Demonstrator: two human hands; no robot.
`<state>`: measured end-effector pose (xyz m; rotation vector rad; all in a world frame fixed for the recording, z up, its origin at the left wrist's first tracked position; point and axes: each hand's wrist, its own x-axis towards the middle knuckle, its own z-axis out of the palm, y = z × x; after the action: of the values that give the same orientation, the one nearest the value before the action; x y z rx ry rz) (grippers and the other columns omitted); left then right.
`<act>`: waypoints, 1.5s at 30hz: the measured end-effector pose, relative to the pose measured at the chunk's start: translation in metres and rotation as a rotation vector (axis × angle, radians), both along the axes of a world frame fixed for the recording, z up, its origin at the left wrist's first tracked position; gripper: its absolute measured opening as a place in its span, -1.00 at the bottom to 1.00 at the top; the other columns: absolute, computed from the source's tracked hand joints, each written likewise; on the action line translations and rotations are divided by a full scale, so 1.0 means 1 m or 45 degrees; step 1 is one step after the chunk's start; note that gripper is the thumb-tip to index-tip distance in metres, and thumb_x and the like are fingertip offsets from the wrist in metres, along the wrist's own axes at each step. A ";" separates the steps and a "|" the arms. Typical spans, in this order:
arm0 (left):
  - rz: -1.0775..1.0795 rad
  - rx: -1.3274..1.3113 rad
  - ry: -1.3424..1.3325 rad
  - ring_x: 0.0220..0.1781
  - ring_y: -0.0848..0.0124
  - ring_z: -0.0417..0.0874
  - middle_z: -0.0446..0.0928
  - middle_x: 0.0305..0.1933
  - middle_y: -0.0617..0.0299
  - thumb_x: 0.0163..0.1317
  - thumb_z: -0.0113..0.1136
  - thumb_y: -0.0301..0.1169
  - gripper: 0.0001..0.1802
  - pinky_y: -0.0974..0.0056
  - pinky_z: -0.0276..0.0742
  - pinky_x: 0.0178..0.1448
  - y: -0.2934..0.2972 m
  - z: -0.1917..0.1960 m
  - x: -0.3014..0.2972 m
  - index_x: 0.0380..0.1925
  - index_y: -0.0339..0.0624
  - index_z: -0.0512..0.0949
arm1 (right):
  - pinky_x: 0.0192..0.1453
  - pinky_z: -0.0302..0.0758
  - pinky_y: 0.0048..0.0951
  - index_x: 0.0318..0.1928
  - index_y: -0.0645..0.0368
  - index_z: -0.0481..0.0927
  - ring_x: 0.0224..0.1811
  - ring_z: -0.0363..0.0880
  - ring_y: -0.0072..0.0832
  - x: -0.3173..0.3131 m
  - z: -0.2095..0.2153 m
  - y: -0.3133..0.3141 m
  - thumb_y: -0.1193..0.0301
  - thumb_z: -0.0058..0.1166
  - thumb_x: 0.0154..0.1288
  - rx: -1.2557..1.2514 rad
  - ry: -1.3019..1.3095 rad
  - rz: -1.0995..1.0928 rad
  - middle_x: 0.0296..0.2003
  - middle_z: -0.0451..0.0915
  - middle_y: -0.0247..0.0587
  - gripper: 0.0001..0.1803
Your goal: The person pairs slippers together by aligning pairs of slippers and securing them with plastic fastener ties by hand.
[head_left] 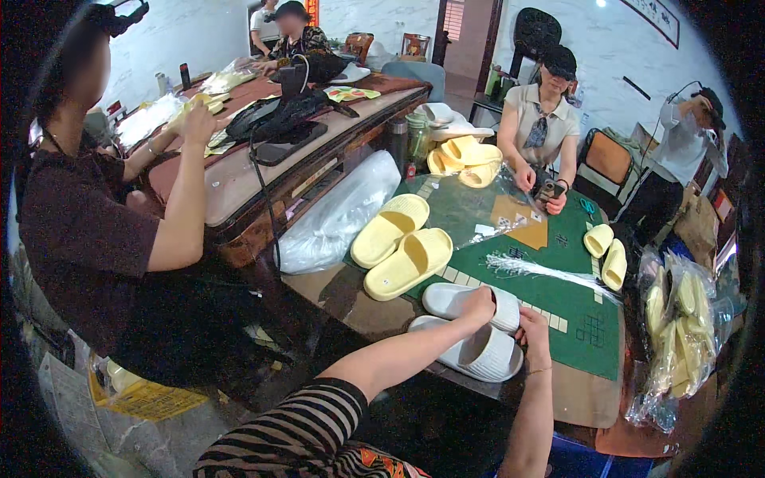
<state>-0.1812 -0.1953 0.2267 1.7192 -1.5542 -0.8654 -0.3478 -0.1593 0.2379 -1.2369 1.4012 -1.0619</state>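
A pair of light grey slippers (454,342) lies at the near edge of the table, toes to the right. My left hand (478,306) reaches into the foot opening of the farther grey slipper (448,298); its fingers are hidden by the strap. Bent around that slipper's toe end are the fingers of my right hand (534,330). Whether a small thing is between them does not show. Behind the grey pair stands a pale yellow pair of slippers (408,263). A bundle of thin white plastic ties (550,272) lies beyond my hands.
Small yellow slippers (612,263) and blue scissors (588,207) lie on the green mat (586,323). Bagged yellow slippers (684,338) hang at right. Opposite, a person (546,119) handles a small thing; another person (103,199) works at left. A clear plastic bag (339,215) bulges beside the table.
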 end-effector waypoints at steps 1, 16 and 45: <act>-0.044 0.057 0.012 -0.10 -0.11 0.59 0.57 -0.18 -0.20 0.15 -0.07 -0.42 -0.77 -0.08 0.48 -0.05 0.000 0.001 0.000 -0.31 -0.28 0.55 | -0.79 0.19 -0.70 -0.09 0.29 0.58 -0.76 0.37 -0.72 -0.001 0.000 0.001 0.48 -0.03 0.27 0.002 0.000 -0.003 -0.54 0.57 -0.38 -0.75; -0.137 -0.140 0.087 -0.10 -0.11 0.59 0.56 -0.21 -0.25 0.12 -0.03 -0.42 -0.74 -0.07 0.48 -0.05 -0.006 -0.005 0.009 -0.29 -0.35 0.57 | -0.75 0.16 -0.65 -0.28 0.13 0.60 -0.75 0.36 -0.72 -0.007 0.010 -0.013 0.41 -0.06 0.29 0.076 0.236 0.246 -0.69 0.45 -0.47 -0.84; -0.691 0.190 1.095 -0.31 0.56 0.54 0.57 -0.31 0.34 0.29 -0.05 -0.46 -0.82 0.45 0.42 -0.20 -0.020 -0.024 0.051 -0.25 -0.27 0.53 | -0.33 0.57 -0.46 -0.11 0.28 0.36 -0.39 0.58 -0.35 -0.228 -0.049 0.117 0.40 -0.12 0.40 -0.944 -1.010 -1.336 -0.31 0.58 -0.06 -0.81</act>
<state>-0.1297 -0.2149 0.2026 0.7728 -1.3400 -1.7363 -0.5758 -0.0419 0.1893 -0.2810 0.9660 -2.6004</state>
